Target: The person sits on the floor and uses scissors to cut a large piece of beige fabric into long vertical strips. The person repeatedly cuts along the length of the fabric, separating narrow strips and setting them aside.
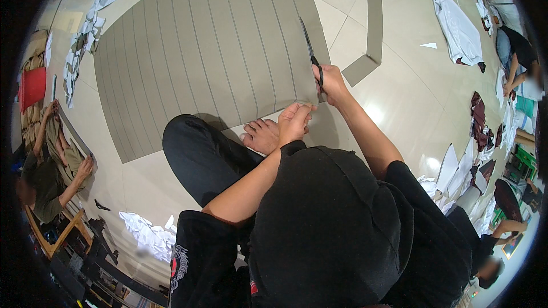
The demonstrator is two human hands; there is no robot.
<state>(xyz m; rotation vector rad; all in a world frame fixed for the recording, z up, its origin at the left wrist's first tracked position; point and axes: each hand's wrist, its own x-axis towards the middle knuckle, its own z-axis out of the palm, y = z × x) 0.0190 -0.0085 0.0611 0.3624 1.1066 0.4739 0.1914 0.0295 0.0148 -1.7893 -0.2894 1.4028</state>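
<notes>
Head view: I see a white-and-red print point(180, 263) on black clothing point(205, 268), too small to read. Right hand point(332, 85) grips black-handled scissors point(321, 76) at the right edge of a large grey-brown, dark-striped flat sheet point(208, 51); left hand point(293, 121) pinches its near edge. Sheet lies on glossy cream floor tiles point(408, 102), crumpled white scraps point(147, 235) about.

Left hand point(294, 121): middle of the frame, thumb and fingers pinched together.
Right hand point(331, 84): just above and right of centre, fingers curled in a grip.
Left forearm point(245, 185): bare, slanting up and right.
Right forearm point(368, 128): bare, slanting up and left.
Head point(325, 228): lower centre.
Bare foot point(262, 136): beside the left hand.
</notes>
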